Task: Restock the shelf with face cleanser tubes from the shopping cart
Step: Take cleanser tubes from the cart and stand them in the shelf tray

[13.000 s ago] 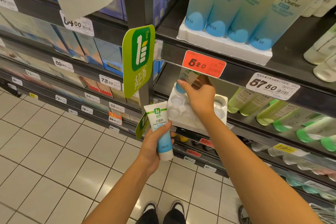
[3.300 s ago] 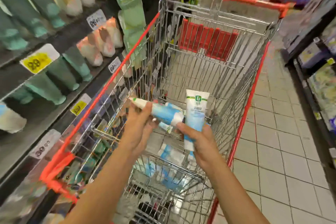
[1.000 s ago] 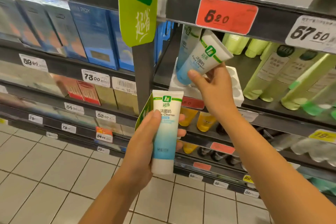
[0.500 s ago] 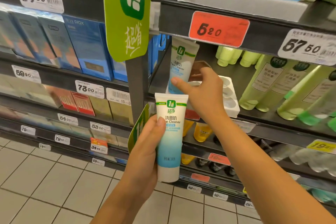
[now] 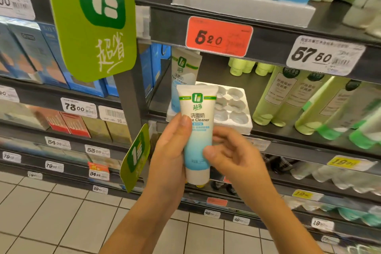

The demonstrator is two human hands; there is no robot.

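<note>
Face cleanser tube (image 5: 197, 130): held upright, cap down, in front of the shelf (image 5: 274, 133) and just below the white tray (image 5: 237, 110). Soft plastic body, flat crimped top, white shading to pale blue, with a green band and green logo, Chinese characters and the words "Face Cleaner"; the cap is white and cylindrical.

Left hand (image 5: 170, 150): wrapped round the tube's left side, thumb pressed on the front over the print.

Right hand (image 5: 234, 155): thumb on the lower right front of the tube, fingers curled at its right edge. It is motion-blurred, but the hold reads as a pinch.

Second tube (image 5: 185, 74): same design, standing cap down in the tray's back left socket, touched by neither hand.

The tray is moulded white plastic with rows of round sockets, and the rest visible are vacant. Green bottles (image 5: 288, 97) lie slanted to its right. A red price tag (image 5: 219, 36) reads 520, beside a white price tag (image 5: 325, 55); a glossy green sign (image 5: 92, 20) hangs at left.

Change: half a second ago the right hand was up at the tray beside the second tube. It has since left that tube standing and come down to the one in the left hand.
</note>
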